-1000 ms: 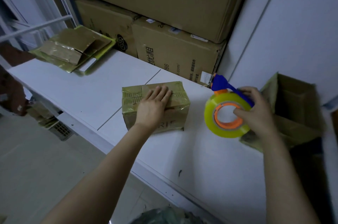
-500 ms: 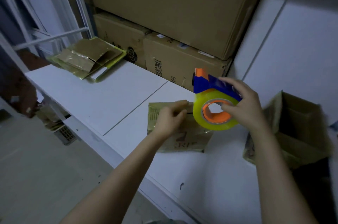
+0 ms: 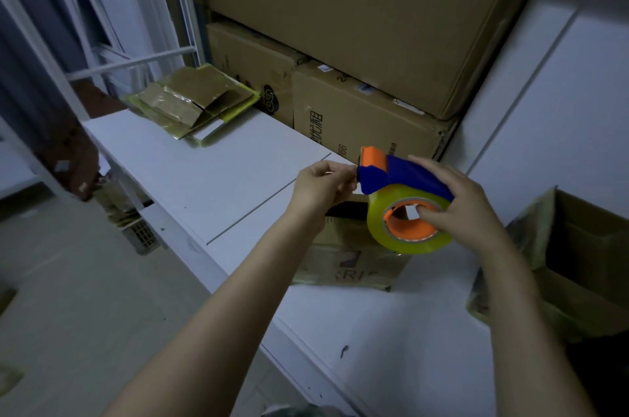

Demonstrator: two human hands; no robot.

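right now the white table (image 3: 374, 341) is carrying everything. nearest on it, the small taped box (image 3: 350, 268) is lying flat beneath both hands, apparently touched by neither. just above it the right hand (image 3: 468, 212) is gripping the tape dispenser (image 3: 403, 178), with the fingers curling over the blue body and the thumb hooking into the orange core of the yellowish tape roll (image 3: 410, 243). the left hand (image 3: 320, 186) is closing thumb and forefinger in a pinch at the dispenser's orange cutter end. it is most likely pinching the tape end, though the clear strip itself is not showing.

judging from this, the person is getting ready to draw out a length and lay it over the box. the risks are sitting in that pinch. if it is catching too little, the end is going to snap back onto the roll and be hard to find again. if the pull is running crooked, the strip is likely folding on itself or sticking to the fingers. the cutter teeth are lying just beside the left fingertips, so a slip is risking a scrape. with no hand steadying it, the light box is liable to be sliding toward the open carton (image 3: 585, 256) on the right once tape is dragging across it.

farther back, flattened cartons (image 3: 195, 99) are lying at the table's far left, and big stacked cartons (image 3: 357, 25) are standing against the wall.
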